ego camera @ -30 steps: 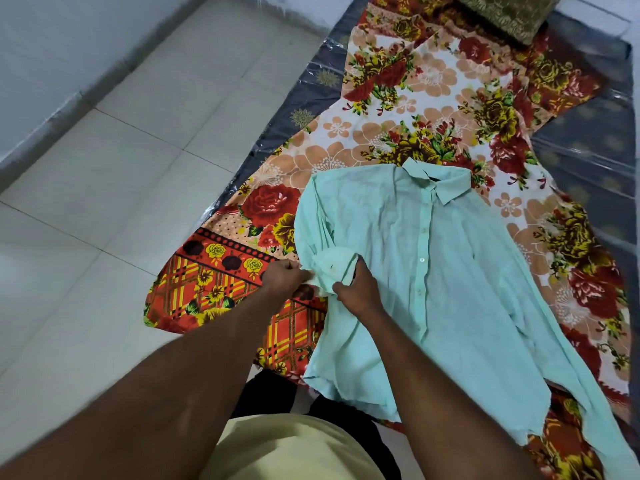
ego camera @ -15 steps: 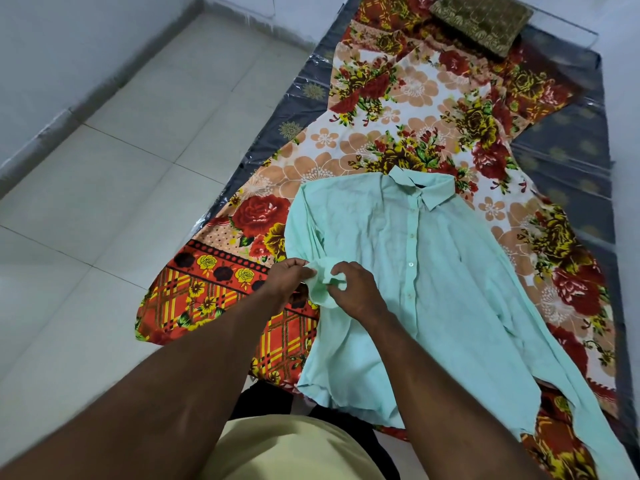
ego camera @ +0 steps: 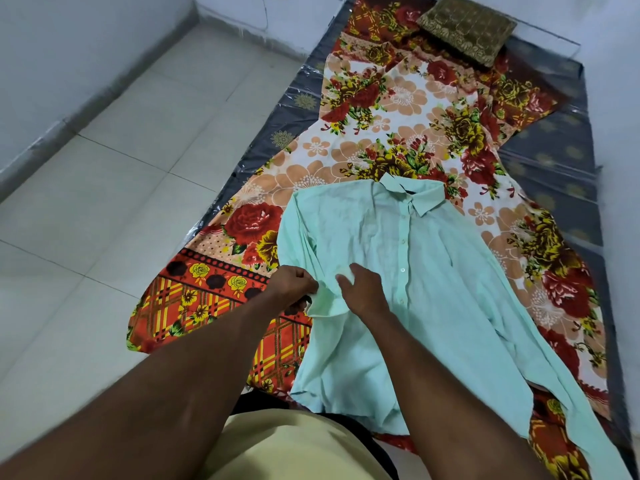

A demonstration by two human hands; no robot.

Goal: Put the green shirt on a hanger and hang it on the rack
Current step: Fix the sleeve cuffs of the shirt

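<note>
while the green shirt (ego camera: 433,271) lies flat and buttoned on the flowered sheet (ego camera: 398,109) over the mattress (ego camera: 554,161), collar away from the person, the step in hand seems to be only preparing it: the cuff of one sleeve is being straightened. the left hand (ego camera: 294,282) is closed, its grip pinching the cuff edge; the right hand (ego camera: 360,289) rests just beside it on the cloth, fingers loosely apart, holding nothing. no hanger or rack is visible, so the next move probably calls for releasing the sleeve and fetching a hanger for the collar opening
</note>
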